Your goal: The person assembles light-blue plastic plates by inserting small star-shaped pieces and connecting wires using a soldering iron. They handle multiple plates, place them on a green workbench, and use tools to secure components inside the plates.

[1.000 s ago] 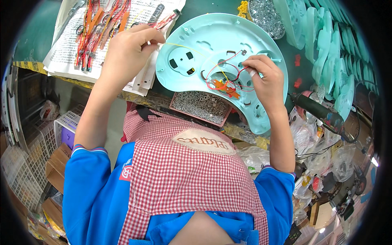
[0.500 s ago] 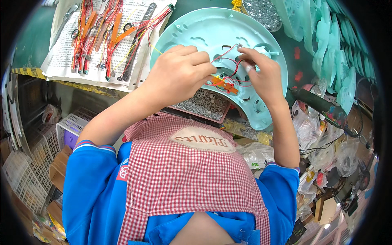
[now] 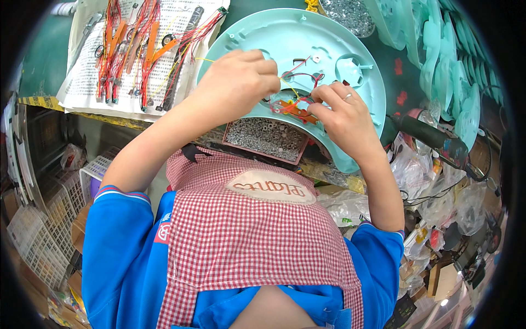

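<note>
A curved turquoise plastic shell point(image 3: 263, 38) lies on the bench with its hollow inside up. An orange circuit board point(image 3: 296, 111) with red, black and yellow wires sits at its inner curve. Above the shell's left part, my left hand point(image 3: 241, 82) is closed on a thin yellow wire point(image 3: 289, 85), which shows on both sides of the fist. My right hand point(image 3: 348, 118), a ring on one finger, pinches at the wires by the board's right end; its fingertips partly hide them. A small white piece point(image 3: 316, 58) on a red wire rests on the shell beyond.
Wired orange boards point(image 3: 150, 46) lie on printed paper at the left. Below the shell is a tray of small metal parts point(image 3: 266, 140); a bowl of screws point(image 3: 348, 13) stands behind. Turquoise shells point(image 3: 444, 66) are stacked at right, near a dark-handled tool point(image 3: 422, 131).
My right hand has come down from the white piece to the wires at the board, leaving that piece on the shell. My left hand has shifted slightly left and up; more yellow wire shows.
</note>
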`<state>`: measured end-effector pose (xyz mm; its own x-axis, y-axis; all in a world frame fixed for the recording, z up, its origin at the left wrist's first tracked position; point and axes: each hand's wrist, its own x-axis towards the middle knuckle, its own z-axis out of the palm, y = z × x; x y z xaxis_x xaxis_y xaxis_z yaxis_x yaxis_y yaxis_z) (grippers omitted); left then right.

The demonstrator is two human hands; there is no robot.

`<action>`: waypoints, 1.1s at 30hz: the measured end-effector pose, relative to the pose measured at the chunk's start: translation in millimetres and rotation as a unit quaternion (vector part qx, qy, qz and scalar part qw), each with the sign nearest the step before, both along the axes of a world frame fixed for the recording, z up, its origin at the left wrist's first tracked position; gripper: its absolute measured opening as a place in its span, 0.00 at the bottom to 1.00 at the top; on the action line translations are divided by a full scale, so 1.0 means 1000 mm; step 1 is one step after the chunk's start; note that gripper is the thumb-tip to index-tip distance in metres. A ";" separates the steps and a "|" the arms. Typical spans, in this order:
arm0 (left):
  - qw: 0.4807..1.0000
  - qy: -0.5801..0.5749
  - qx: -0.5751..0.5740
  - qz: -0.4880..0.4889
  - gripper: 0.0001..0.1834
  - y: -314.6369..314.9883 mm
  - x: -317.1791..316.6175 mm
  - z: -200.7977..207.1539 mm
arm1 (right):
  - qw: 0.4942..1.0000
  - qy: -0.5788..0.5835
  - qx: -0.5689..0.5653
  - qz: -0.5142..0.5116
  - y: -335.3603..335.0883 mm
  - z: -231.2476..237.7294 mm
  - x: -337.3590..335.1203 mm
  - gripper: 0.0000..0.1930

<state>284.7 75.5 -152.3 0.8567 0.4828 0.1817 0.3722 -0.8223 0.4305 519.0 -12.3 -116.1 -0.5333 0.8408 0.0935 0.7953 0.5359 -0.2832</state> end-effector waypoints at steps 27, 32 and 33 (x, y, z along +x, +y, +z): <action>0.996 0.007 -0.075 0.055 0.39 -0.031 0.036 0.011 | 0.940 0.219 0.069 -0.254 -0.031 -0.023 0.009 0.11; 0.998 0.046 -0.030 0.031 0.45 -0.026 0.053 0.013 | 0.953 0.157 0.078 -0.247 -0.032 -0.029 0.013 0.14; 0.999 0.033 -0.027 0.032 0.44 -0.026 0.051 0.013 | 0.960 0.121 0.082 -0.239 -0.032 -0.028 0.013 0.15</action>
<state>335.8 49.2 -139.6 0.8333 0.5443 0.0973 0.4521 -0.7720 0.4468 531.9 -44.6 -144.3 -0.0353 0.9474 0.3180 0.8834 0.1784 -0.4334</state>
